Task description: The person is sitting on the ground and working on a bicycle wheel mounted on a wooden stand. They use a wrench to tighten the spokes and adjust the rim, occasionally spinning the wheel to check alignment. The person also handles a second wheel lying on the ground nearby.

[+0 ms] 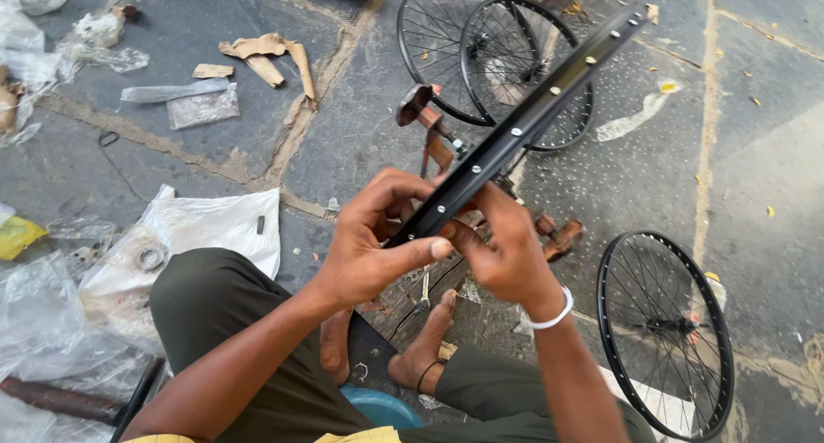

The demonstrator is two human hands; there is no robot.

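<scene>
The person's left hand grasps the near end of a black wheel rim, fingers curled over its top edge and thumb pressed flat along the side, seemingly to steady it edge-on. The right hand pinches the same end from the other side, wrist bent inward. Beyond the fingertips the rim slants up over two spoked wheels lying on the stone floor.

rim between both hands, spoked wheels behind, one wheel right.
</scene>
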